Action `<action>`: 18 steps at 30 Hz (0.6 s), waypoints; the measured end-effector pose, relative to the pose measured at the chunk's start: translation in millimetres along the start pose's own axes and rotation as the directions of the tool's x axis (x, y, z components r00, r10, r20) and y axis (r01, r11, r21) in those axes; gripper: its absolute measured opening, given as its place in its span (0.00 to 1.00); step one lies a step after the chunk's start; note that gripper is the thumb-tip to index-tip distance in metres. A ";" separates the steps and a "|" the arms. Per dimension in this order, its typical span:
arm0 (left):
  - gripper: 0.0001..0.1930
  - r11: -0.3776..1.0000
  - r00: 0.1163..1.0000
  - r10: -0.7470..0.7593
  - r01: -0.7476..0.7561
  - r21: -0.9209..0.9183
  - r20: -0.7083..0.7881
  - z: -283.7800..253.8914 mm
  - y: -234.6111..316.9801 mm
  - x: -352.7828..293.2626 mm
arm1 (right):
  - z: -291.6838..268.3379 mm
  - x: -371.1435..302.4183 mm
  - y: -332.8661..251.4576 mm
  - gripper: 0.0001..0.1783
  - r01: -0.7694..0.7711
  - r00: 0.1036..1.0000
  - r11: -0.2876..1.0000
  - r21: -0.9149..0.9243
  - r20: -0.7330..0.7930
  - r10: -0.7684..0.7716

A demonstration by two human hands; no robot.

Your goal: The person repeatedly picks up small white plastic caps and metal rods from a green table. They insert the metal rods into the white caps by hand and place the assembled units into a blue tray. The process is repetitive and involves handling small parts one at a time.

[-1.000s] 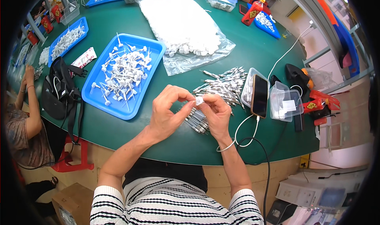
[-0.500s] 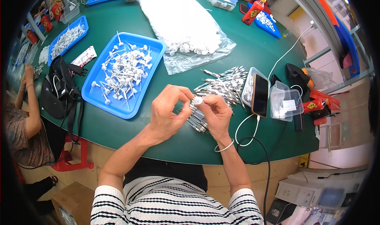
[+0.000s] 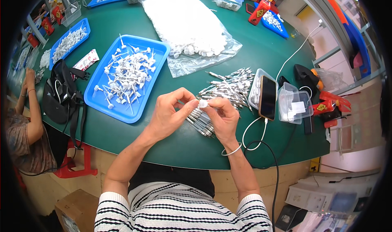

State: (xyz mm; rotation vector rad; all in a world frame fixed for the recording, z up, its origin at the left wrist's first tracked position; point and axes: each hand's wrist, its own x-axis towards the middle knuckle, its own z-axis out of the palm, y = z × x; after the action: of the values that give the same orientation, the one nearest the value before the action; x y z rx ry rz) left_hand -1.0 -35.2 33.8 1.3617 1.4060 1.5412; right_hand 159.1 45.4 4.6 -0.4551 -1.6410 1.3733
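A small round white plastic cap [image 3: 203,103] is pinched between the thumb and fingers of my right hand [image 3: 223,118]. From the other side, my left hand [image 3: 171,112] closes its thumb and forefinger at the cap's edge; whether a thin part sits between those fingertips is too small to see. Beneath and behind both hands lies a pile of slim metal rods [image 3: 228,89] on the green table. To the left, a blue tray [image 3: 130,117] holds many white-capped pieces with thin stems. Beyond my hands rests a large clear bag [image 3: 183,66] of white caps.
Right of the rods, a phone [image 3: 267,97] leans on a clear box, its white cable [image 3: 245,136] looping near my right wrist. More clear containers [image 3: 295,108] stand beside it. A black bag [image 3: 61,93] lies left; a co-worker's arm [image 3: 34,113] is beyond. A red bottle [image 3: 260,12] stands far right.
My left thumb and forefinger, curled and apart from each other before, have come together at the white cap. My right hand has stayed nearly still with the cap in its fingers.
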 end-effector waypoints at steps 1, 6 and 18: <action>0.07 1.000 1.000 -0.019 0.019 -0.012 0.016 -1.3 0.1 0.2 | 0.2 0.4 0.1 0.06 0.005 1.000 1.000 -0.010 0.004 -0.005; 0.06 0.984 0.983 -0.156 0.163 -0.066 0.100 -7.6 1.3 1.8 | -0.6 0.5 1.4 0.06 0.025 1.000 0.995 -0.096 0.006 -0.025; 0.03 0.947 0.982 0.185 -0.191 0.260 0.047 -4.2 2.3 1.4 | -0.9 2.9 0.0 0.07 0.143 0.988 0.934 -0.327 0.100 -0.116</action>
State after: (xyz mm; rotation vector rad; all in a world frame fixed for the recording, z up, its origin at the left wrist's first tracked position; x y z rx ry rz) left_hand -4.9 -35.6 36.8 1.7106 1.5475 1.4897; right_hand 158.3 48.1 5.8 -0.4817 -1.9448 1.0284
